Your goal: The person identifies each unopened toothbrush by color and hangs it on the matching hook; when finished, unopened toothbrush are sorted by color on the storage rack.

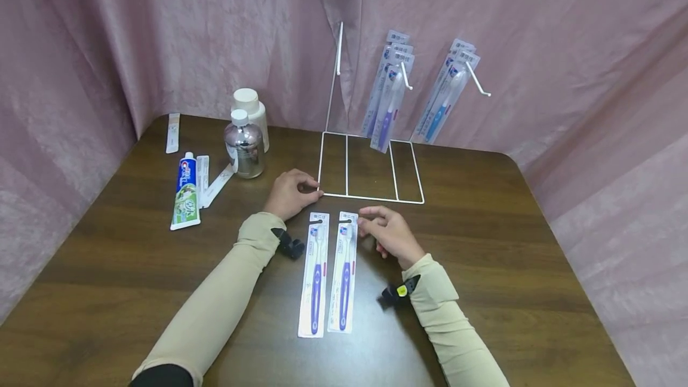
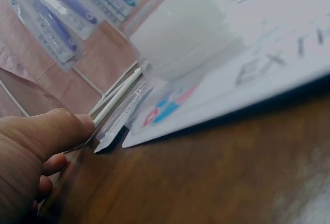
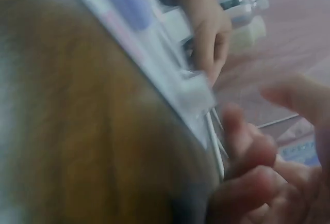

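Note:
My left hand [image 1: 292,194] is at the front left corner of a white wire display rack [image 1: 371,198], pinching the wire between thumb and fingers; in the left wrist view the thumb [image 2: 67,126] lies against the rod. Two packaged toothbrushes with purple handles, a left one [image 1: 314,279] and a right one [image 1: 342,279], lie side by side on the table. Beside the top of the right pack hovers my right hand [image 1: 392,235], its fingers loosely bent. The right wrist view shows thumb and fingers [image 3: 252,152] apart, holding nothing.
Toothbrush packs hang on two rack hooks, a purple group [image 1: 388,106] and a blue group [image 1: 443,103]; a third hook [image 1: 340,49] is bare. To the left stand a silver bottle [image 1: 247,148], a white bottle [image 1: 258,115] and a toothpaste tube [image 1: 186,193] near paper strips [image 1: 217,186].

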The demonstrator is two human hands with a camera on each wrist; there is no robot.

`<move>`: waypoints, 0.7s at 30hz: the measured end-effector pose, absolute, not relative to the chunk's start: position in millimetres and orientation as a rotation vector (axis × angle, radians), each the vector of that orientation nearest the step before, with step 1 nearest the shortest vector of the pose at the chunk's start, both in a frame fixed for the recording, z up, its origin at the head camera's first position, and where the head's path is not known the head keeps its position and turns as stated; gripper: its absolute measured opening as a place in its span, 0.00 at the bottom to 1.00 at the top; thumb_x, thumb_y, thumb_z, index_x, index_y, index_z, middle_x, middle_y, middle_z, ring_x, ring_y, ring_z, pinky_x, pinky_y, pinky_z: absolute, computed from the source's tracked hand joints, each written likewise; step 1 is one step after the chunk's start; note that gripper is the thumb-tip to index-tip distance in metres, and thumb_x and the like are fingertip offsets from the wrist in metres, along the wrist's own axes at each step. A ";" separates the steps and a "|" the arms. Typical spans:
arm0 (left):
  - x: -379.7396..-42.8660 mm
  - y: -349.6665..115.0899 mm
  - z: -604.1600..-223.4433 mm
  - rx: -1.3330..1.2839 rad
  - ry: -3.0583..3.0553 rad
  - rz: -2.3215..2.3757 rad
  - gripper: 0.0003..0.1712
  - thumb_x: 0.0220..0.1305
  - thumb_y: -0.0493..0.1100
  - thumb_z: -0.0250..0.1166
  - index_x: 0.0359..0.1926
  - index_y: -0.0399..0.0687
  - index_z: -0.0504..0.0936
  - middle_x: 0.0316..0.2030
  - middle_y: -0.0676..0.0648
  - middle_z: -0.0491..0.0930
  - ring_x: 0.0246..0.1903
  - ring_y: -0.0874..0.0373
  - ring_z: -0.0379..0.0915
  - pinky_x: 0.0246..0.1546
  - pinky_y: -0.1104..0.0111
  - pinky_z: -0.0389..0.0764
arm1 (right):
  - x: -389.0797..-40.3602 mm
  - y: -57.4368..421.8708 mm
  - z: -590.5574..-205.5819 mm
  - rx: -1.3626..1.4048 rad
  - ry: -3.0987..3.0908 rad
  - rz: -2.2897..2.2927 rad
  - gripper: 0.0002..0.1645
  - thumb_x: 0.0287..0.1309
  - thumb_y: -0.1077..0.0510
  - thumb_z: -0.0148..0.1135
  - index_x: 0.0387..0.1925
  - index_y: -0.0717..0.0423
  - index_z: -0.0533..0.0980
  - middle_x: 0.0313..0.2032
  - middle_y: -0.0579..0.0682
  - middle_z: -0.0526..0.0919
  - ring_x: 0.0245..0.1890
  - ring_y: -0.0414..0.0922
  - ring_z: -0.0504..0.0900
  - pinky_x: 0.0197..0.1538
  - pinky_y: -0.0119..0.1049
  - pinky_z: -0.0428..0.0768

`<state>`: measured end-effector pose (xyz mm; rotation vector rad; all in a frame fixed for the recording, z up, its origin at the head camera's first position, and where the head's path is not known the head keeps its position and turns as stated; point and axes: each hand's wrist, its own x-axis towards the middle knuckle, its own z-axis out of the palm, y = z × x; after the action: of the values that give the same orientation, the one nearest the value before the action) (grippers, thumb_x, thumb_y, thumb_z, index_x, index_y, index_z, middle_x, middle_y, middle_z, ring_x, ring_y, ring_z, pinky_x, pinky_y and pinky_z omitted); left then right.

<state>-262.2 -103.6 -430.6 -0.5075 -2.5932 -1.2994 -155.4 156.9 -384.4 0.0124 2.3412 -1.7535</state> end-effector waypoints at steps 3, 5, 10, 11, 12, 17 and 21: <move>-264.3 -103.5 -429.4 -0.527 -2.567 -1.285 0.12 0.56 0.45 0.82 0.39 0.44 0.93 0.43 0.45 0.87 0.46 0.47 0.80 0.51 0.56 0.77 | -148.3 158.3 -389.3 -0.074 2.375 -1.604 0.25 0.67 0.56 0.71 0.62 0.58 0.79 0.29 0.53 0.86 0.12 0.39 0.66 0.14 0.31 0.66; -265.9 -104.5 -428.7 -0.532 -2.554 -1.279 0.12 0.55 0.44 0.82 0.39 0.45 0.93 0.43 0.45 0.87 0.45 0.47 0.80 0.50 0.56 0.77 | -146.9 158.3 -391.4 -0.135 2.418 -1.531 0.26 0.64 0.55 0.74 0.62 0.56 0.80 0.27 0.50 0.85 0.12 0.39 0.66 0.15 0.31 0.65; -266.1 -108.1 -428.6 -0.520 -2.556 -1.290 0.12 0.55 0.45 0.82 0.38 0.45 0.93 0.43 0.46 0.87 0.45 0.48 0.79 0.49 0.56 0.77 | -149.1 156.5 -397.3 -0.284 2.542 -1.439 0.26 0.59 0.54 0.79 0.58 0.55 0.83 0.23 0.44 0.83 0.19 0.38 0.73 0.26 0.32 0.69; -265.8 -108.2 -429.1 -0.517 -2.559 -1.293 0.11 0.55 0.45 0.82 0.38 0.46 0.93 0.43 0.46 0.87 0.45 0.48 0.79 0.49 0.57 0.77 | -149.5 156.2 -398.3 -0.300 2.560 -1.434 0.26 0.58 0.55 0.79 0.58 0.55 0.84 0.22 0.44 0.83 0.21 0.38 0.74 0.28 0.32 0.69; -265.3 -108.0 -429.5 -0.517 -2.563 -1.295 0.12 0.55 0.45 0.82 0.38 0.46 0.93 0.43 0.46 0.87 0.45 0.48 0.79 0.49 0.56 0.77 | -150.0 156.0 -399.6 -0.306 2.573 -1.429 0.26 0.57 0.55 0.80 0.57 0.54 0.84 0.21 0.44 0.82 0.22 0.38 0.74 0.29 0.31 0.69; -263.8 -105.6 -432.2 -0.511 -2.569 -1.295 0.11 0.56 0.45 0.82 0.38 0.46 0.93 0.43 0.46 0.87 0.46 0.47 0.79 0.50 0.56 0.76 | -149.8 154.5 -401.6 -0.247 2.595 -1.436 0.24 0.55 0.55 0.81 0.54 0.52 0.86 0.18 0.43 0.79 0.19 0.36 0.70 0.25 0.30 0.65; -263.3 -103.6 -434.3 -0.515 -2.572 -1.293 0.11 0.56 0.45 0.82 0.39 0.46 0.93 0.43 0.46 0.87 0.46 0.47 0.79 0.51 0.56 0.77 | -148.6 155.4 -404.1 -0.198 2.602 -1.476 0.21 0.55 0.57 0.80 0.50 0.54 0.86 0.19 0.44 0.79 0.19 0.37 0.71 0.24 0.30 0.66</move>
<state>-263.3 -103.6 -434.3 -0.5147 -2.5718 -1.2925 -148.6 155.4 -404.1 -0.1980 2.6020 -1.4758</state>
